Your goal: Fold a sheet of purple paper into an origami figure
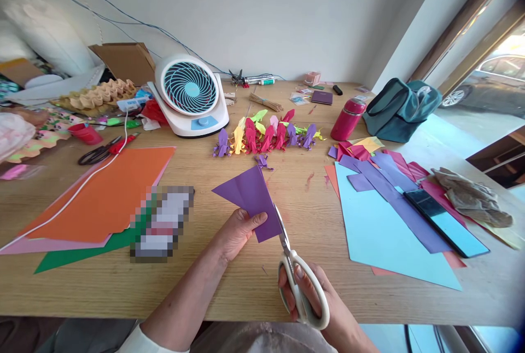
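Between the thumb and fingers of my left hand (240,232) is a folded piece of purple paper (254,194), raised over the table. My right hand (318,287) grips white-handled scissors (301,282), fingers through the loops. The scissors' blades lie along the right edge of the paper, near its lower corner; whether they are cutting into it I cannot tell. Just beyond the paper's top corner sits a small purple folded-paper figure (262,162). Behind it, several folded-paper figures (268,137) in red, yellow, purple and green stand in a cluster.
Orange paper (110,189) lies on the left, beside a blurred-out phone-like object (164,224). Dark-handled scissors (100,153) and a white fan (191,96) are farther back. To the right are light blue paper (369,227), purple strips, a dark phone (443,221), a red bottle (348,119) and a teal bag (400,109).
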### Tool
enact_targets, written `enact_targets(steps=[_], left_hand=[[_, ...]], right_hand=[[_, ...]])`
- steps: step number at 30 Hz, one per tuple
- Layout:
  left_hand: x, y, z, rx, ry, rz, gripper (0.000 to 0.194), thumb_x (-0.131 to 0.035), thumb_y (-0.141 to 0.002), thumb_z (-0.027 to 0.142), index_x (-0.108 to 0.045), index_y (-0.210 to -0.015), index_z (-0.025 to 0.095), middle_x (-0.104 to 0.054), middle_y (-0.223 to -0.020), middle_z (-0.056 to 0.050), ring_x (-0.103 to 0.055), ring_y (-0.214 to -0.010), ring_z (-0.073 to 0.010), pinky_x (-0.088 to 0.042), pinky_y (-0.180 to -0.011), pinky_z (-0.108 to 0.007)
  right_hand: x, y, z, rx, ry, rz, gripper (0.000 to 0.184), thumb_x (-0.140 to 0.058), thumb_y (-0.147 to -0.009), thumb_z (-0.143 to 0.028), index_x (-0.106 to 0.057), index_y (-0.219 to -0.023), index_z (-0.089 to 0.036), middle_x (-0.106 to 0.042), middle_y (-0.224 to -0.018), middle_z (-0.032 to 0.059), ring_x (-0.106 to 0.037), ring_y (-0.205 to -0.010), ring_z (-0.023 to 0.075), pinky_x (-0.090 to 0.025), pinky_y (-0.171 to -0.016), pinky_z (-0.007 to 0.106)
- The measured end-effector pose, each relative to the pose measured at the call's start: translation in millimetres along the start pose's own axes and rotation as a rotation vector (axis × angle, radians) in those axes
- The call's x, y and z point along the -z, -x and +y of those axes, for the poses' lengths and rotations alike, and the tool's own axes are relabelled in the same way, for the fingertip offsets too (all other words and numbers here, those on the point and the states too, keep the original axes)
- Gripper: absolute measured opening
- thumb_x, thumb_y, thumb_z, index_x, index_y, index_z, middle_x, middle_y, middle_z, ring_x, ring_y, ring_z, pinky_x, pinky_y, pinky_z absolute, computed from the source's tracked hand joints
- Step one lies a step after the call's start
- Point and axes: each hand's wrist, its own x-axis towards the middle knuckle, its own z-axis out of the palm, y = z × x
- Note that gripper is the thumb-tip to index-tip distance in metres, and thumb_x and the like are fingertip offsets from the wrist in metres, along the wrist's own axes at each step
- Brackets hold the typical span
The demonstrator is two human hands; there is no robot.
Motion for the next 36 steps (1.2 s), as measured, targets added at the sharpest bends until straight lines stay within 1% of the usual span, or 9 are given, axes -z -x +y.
enact_targets(steps=[3,8,13,17,21,29,32,36], left_hand=[[-1.0,0.4,-0.6,0.007,0.016,-0.002,0.034,-0.087,-0.067,0.028,-0.077,-0.097,0.014,-0.079,-0.094,-0.009,-0.071,-0.099,-0.0265,-0.047,-0.102,-0.043],[-5.2,1.5,1.7,0.008,0.008,0.032,0.037,-0.089,-0.064,0.029,-0.077,-0.096,0.014,-0.078,-0.094,-0.009,-0.071,-0.097,-0.0261,-0.047,-0.101,-0.042],[-6.4,2.0,3.1,0.006,0.006,0.042,0.038,-0.09,-0.063,0.029,-0.077,-0.095,0.015,-0.078,-0.095,-0.008,-0.071,-0.097,-0.0258,-0.048,-0.1,-0.042],[-4.6,1.5,1.6,-0.001,-0.01,0.033,0.036,-0.089,-0.064,0.03,-0.077,-0.095,0.015,-0.078,-0.096,-0.008,-0.07,-0.097,-0.0257,-0.048,-0.099,-0.04],[-3.4,1.1,0.4,0.006,-0.019,0.022,0.038,-0.088,-0.065,0.029,-0.076,-0.098,0.015,-0.077,-0.102,-0.01,-0.07,-0.1,-0.0277,-0.049,-0.096,-0.04],[-3.0,0.1,-0.5,0.0,-0.023,0.013,0.036,-0.088,-0.066,0.03,-0.076,-0.096,0.015,-0.078,-0.096,-0.009,-0.07,-0.101,-0.0281,-0.047,-0.099,-0.042],[-2.6,0.0,-1.1,-0.002,-0.025,0.007,0.035,-0.088,-0.066,0.031,-0.076,-0.094,0.014,-0.078,-0.094,-0.01,-0.07,-0.098,-0.0285,-0.048,-0.098,-0.043],[-4.4,2.3,-1.3,-0.007,-0.034,0.01,0.035,-0.088,-0.066,0.031,-0.076,-0.094,0.015,-0.078,-0.098,-0.01,-0.07,-0.098,-0.0273,-0.049,-0.095,-0.04]], right_hand=[[-0.3,-2.0,0.8,-0.006,-0.015,-0.002,0.058,-0.047,-0.09,-0.07,-0.061,-0.085,-0.014,-0.051,-0.061,-0.0014,-0.048,-0.051,0.0098,-0.038,-0.05,0.023],[-1.3,-5.4,3.5,-0.04,-0.029,0.025,0.059,-0.049,-0.086,-0.074,-0.058,-0.084,-0.015,-0.05,-0.059,-0.0021,-0.048,-0.049,0.0101,-0.037,-0.046,0.022],[-2.1,-4.6,4.0,-0.054,-0.017,0.046,0.062,-0.05,-0.083,-0.077,-0.058,-0.083,-0.016,-0.049,-0.058,-0.0024,-0.048,-0.049,0.0107,-0.039,-0.047,0.023],[-1.9,-4.9,3.8,-0.036,-0.011,0.033,0.061,-0.05,-0.084,-0.076,-0.059,-0.084,-0.016,-0.051,-0.059,-0.0016,-0.048,-0.049,0.0104,-0.039,-0.047,0.022],[-1.5,-7.6,5.3,-0.024,-0.018,0.02,0.062,-0.049,-0.084,-0.077,-0.059,-0.085,-0.015,-0.05,-0.058,-0.0016,-0.048,-0.048,0.0104,-0.037,-0.046,0.022],[-2.2,-8.5,6.2,-0.028,0.017,0.056,0.062,-0.047,-0.086,-0.076,-0.06,-0.085,-0.015,-0.049,-0.058,-0.0021,-0.048,-0.049,0.0104,-0.037,-0.046,0.022],[-3.5,-8.0,4.2,-0.014,0.032,0.044,0.063,-0.046,-0.086,-0.076,-0.062,-0.086,-0.015,-0.05,-0.057,-0.0017,-0.049,-0.049,0.011,-0.038,-0.047,0.023],[-5.0,-8.5,1.1,0.012,0.021,0.027,0.065,-0.046,-0.085,-0.076,-0.063,-0.087,-0.014,-0.051,-0.057,-0.0012,-0.048,-0.048,0.0111,-0.036,-0.046,0.023]])
